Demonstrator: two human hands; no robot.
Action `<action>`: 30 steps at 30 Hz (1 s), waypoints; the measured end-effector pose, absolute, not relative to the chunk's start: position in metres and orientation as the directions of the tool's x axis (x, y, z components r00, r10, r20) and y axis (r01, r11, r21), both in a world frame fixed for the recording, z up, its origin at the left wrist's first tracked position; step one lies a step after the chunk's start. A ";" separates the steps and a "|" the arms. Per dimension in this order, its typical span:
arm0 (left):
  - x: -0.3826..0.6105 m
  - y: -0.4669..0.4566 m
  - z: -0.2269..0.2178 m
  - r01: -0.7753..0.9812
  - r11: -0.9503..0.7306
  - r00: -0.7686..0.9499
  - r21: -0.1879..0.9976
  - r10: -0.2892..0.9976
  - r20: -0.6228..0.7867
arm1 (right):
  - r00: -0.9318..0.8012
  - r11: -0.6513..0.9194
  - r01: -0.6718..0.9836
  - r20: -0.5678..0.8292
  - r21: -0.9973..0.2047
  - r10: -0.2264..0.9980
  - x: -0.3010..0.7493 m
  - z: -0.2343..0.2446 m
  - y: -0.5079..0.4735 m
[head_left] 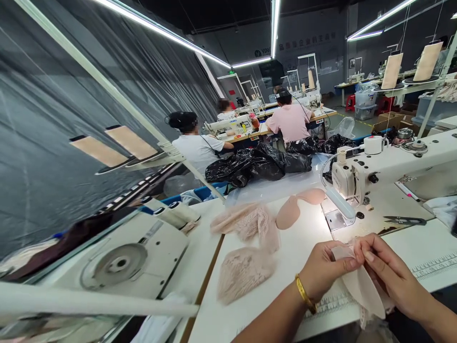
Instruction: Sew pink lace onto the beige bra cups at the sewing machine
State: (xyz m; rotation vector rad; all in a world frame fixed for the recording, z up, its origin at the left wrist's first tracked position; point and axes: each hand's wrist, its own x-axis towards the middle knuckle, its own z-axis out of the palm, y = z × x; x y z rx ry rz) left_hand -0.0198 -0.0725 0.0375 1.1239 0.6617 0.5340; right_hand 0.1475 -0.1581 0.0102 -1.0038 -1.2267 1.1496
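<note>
My left hand [323, 269], with a gold bangle on the wrist, and my right hand [387, 271] are both closed in a pinch on a pale pink bra cup piece with a lace edge [360, 283]. I hold it just above the white sewing table [296, 252]. The sewing machine [389, 166] stands right behind my hands. Its needle area [348, 209] is a short way beyond my fingers. On the table to the left lie lace pieces [246, 247] and smooth pink cups [298, 205].
Thread snips [405, 220] lie on the machine bed at right. A second machine [121, 262] stands at left beside a grey plastic curtain. Black bags [264, 162] are piled behind the table. Other people sit sewing at benches farther back.
</note>
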 end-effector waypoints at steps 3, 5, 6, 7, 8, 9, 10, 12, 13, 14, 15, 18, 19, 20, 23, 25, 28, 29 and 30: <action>-0.023 -0.069 0.037 0.002 0.385 0.714 0.923 0.645 -0.271 | -0.072 0.209 0.063 0.204 -0.976 0.976 0.165 0.010 -0.159; -0.024 -0.066 0.034 0.054 0.386 0.710 0.921 0.634 -0.307 | -0.074 0.214 0.184 0.203 -0.959 0.976 0.180 0.009 -0.159; -0.024 -0.065 0.033 0.076 0.378 0.705 0.923 0.634 -0.317 | -0.075 0.208 0.228 0.196 -0.951 0.978 0.185 0.008 -0.159; -0.023 -0.064 0.032 0.089 0.367 0.704 0.926 0.635 -0.319 | -0.077 0.203 0.253 0.190 -0.946 0.979 0.189 0.007 -0.159; -0.023 -0.064 0.031 0.088 0.358 0.705 0.930 0.637 -0.312 | -0.080 0.208 0.255 0.194 -0.944 0.978 0.190 0.007 -0.159; -0.022 -0.064 0.030 0.078 0.352 0.708 0.933 0.639 -0.301 | -0.081 0.225 0.228 0.212 -0.947 0.974 0.189 0.006 -0.160; -0.022 -0.064 0.030 0.068 0.348 0.713 0.935 0.639 -0.290 | -0.076 0.255 0.166 0.245 -0.953 0.967 0.186 0.006 -0.160; -0.022 -0.064 0.032 0.068 0.339 0.739 0.938 0.615 -0.276 | -0.066 0.299 -0.024 0.300 -0.954 0.952 0.176 0.007 -0.160; -0.023 -0.065 0.033 0.082 0.331 0.759 0.940 0.590 -0.274 | -0.072 0.295 -0.107 0.303 -0.950 0.950 0.171 0.007 -0.160; -0.023 -0.065 0.033 0.101 0.311 0.778 0.945 0.567 -0.270 | -0.090 0.278 -0.154 0.293 -0.948 0.952 0.167 0.007 -0.161; -0.024 -0.066 0.034 0.119 0.274 0.791 0.954 0.555 -0.258 | -0.116 0.255 -0.161 0.275 -0.953 0.954 0.163 0.008 -0.161; -0.024 -0.068 0.035 0.160 0.045 0.766 0.986 0.624 -0.153 | -0.167 0.204 -0.006 0.202 -0.979 0.965 0.163 0.010 -0.165; -0.024 -0.070 0.035 0.173 -0.038 0.742 0.984 0.662 -0.105 | -0.178 0.188 0.058 0.175 -0.980 0.968 0.165 0.011 -0.166; -0.023 -0.071 0.034 0.184 -0.103 0.717 0.977 0.694 -0.062 | -0.188 0.165 0.117 0.141 -0.979 0.972 0.167 0.012 -0.168; -0.019 -0.076 0.032 0.194 -0.172 0.663 0.966 0.748 0.000 | -0.217 0.102 0.286 0.039 -0.953 0.975 0.175 0.014 -0.170; -0.017 -0.078 0.029 0.181 -0.182 0.637 0.967 0.770 0.025 | -0.237 0.092 0.361 0.004 -0.928 0.972 0.178 0.015 -0.170; -0.016 -0.077 0.024 0.148 -0.200 0.615 0.969 0.785 0.068 | -0.268 0.105 0.388 -0.003 -0.916 0.963 0.177 0.018 -0.167; -0.016 -0.076 0.023 0.138 -0.187 0.624 0.973 0.779 0.061 | -0.271 0.112 0.374 0.007 -0.920 0.962 0.176 0.020 -0.166; -0.016 -0.076 0.022 0.134 -0.169 0.638 0.977 0.769 0.045 | -0.273 0.117 0.351 0.018 -0.929 0.962 0.174 0.022 -0.165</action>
